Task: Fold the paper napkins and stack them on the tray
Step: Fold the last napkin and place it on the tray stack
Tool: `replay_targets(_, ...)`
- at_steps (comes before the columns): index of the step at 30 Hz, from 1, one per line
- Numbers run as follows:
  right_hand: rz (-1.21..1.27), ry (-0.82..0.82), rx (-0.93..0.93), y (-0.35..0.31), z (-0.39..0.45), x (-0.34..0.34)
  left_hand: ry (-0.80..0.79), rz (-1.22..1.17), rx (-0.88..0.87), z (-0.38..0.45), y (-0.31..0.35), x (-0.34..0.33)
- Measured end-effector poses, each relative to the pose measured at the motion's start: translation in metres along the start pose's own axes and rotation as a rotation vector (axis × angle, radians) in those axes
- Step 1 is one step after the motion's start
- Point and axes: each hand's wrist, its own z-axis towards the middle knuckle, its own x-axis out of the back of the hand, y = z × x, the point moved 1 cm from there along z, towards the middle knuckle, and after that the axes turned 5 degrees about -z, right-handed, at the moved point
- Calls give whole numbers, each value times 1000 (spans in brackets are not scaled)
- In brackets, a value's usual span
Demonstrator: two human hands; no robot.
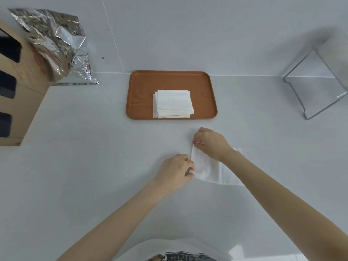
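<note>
Pinching one napkin at its left edge, left hand and right hand both closed.

Both bare forearms reaching forward, left hand pinched shut, right hand pinched too — hands near each other

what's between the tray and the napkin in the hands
Nothing: in the head view, only bare white table lies between the tray and the napkin that the left hand and right hand are pinching.
</note>
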Motion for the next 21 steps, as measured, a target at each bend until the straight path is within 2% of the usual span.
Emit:
replay_targets(5,69,-1,-18,0,2,3,138,-52,-54,-6,-5,-1)
replay_targets(11,483,87,-109,-6,4,32,251,-286,75,-5,-20,35)
replay_targets(16,530,80,-76,-13,13,53,299,-495,183,0,-30,79)
replay_targets(21,601,142,-25,-32,15,89,409,-491,109,0,-19,132)
